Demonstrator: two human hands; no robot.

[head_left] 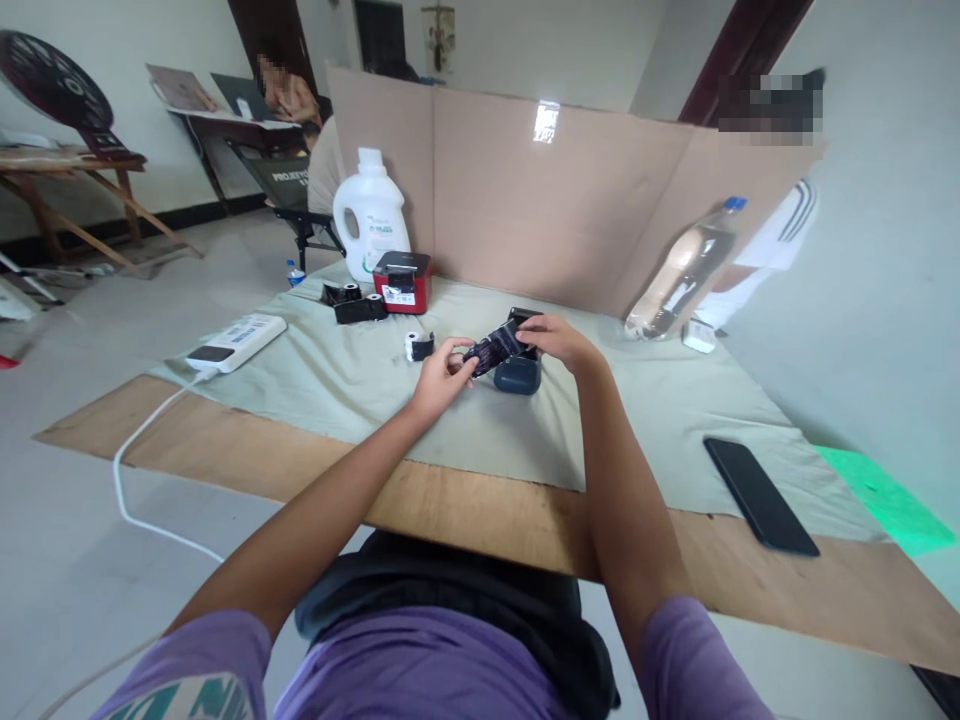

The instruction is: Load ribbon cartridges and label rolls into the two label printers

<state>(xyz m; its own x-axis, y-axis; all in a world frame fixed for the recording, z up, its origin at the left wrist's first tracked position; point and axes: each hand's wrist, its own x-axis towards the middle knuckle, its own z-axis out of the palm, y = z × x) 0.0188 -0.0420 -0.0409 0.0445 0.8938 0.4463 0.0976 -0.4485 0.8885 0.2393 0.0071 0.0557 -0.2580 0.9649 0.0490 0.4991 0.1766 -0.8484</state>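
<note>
Gripping a dark, glossy packet (495, 349) between our left hand (439, 378) and right hand (559, 340), fingers clamped on its ends, we work above open cloth (360, 380).

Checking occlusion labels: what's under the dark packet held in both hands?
Directly under the dark packet sits a dark blue device on the grey-green cloth. Its front and right side show; its top is mostly hidden by the packet and the right hand.
</note>
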